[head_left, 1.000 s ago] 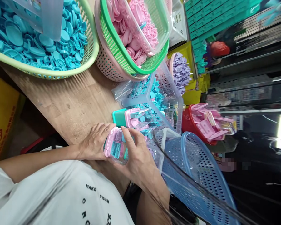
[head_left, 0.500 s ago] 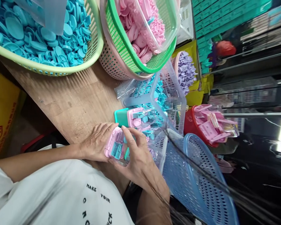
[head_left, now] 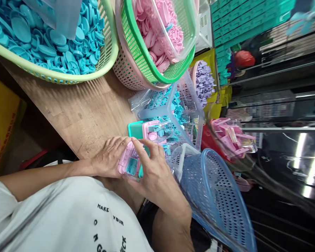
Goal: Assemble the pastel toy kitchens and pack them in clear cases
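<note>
A person in a white short-sleeved shirt [head_left: 68, 217] with black lettering holds a small pink-edged box with a clear plastic front [head_left: 130, 161] just below the centre of the frame, over the near edge of a pale wood-grain tabletop [head_left: 78, 112]. Turquoise pieces show through the clear front.

The left hand [head_left: 109, 156] lies against the box's left side, its fingers close together and partly hidden behind it. The right hand [head_left: 157, 176] comes in from the lower right, thumb below and fingers curved over the top, so that the box is gripped between the two hands. The forefinger's tip is beside the left fingertips at the upper edge.

Just beyond, near the middle of the frame, lies a green box with a pink rim [head_left: 135, 129]. Behind it stands a clear plastic crate [head_left: 157, 112] with turquoise pieces. A pale yellow-green plastic basket [head_left: 68, 78] of turquoise parts fills the upper left; at the upper centre a bright green plastic basket [head_left: 139, 45] holds pink parts. A blue perforated plastic basket [head_left: 225, 196] is at the lower right, and a red basket [head_left: 207, 134] of pink parts sits right of centre.
</note>
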Demonstrator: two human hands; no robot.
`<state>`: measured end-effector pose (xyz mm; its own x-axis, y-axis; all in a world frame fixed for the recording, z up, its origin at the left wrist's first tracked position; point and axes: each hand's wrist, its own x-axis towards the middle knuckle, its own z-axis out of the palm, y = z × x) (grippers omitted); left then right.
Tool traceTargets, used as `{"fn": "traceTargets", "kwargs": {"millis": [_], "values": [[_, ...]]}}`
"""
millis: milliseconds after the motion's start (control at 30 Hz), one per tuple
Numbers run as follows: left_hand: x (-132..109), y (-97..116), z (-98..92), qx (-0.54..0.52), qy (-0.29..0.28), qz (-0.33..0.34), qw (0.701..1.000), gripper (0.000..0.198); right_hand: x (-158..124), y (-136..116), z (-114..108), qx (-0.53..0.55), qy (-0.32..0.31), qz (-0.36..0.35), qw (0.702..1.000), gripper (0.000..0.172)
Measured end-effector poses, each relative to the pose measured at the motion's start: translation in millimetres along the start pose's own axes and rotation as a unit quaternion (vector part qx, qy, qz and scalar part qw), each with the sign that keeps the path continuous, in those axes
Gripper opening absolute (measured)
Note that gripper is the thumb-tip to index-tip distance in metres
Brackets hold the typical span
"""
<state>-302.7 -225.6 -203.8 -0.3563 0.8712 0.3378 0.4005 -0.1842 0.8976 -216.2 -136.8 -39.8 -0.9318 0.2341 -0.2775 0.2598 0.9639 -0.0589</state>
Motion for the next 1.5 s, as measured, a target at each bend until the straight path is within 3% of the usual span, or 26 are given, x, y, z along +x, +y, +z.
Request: {"fn": "traceTargets", "kwargs": {"millis": [133, 333, 867, 1200, 1333, 1500], "values": [[0, -1, 0.0, 0.004, -0.010, -0.003, 1.000, 0.102, -10, 11, 15, 0.069, 0.054, 0.001, 0.996, 0.087], [3, 3, -5.0, 0.020, -0.018, -0.004, 1.000, 0.096, -15, 10, 21, 0.089, 0.063, 0.019, 0.994, 0.085], [2, 4, -8.7, -0.015, -0.021, -0.011, 1.000, 0.099, 5, -2, -7, -0.003, -0.031, 0.002, 1.000, 0.080], [2, 3, -9.1, -0.004, -0.023, 0.004, 1.000, 0.099, -2, 4, 1, 0.039, -0.007, 0.022, 0.999, 0.081], [2, 3, -9.4, 0.002, -0.015, 0.001, 1.000, 0.098, 2, 4, -2, 0.037, -0.024, 0.015, 0.999, 0.086], [3, 3, -9.9, -0.009, -0.021, -0.008, 1.000, 0.100, 12, -3, -13, -0.008, -0.055, 0.002, 0.998, 0.078]]}}
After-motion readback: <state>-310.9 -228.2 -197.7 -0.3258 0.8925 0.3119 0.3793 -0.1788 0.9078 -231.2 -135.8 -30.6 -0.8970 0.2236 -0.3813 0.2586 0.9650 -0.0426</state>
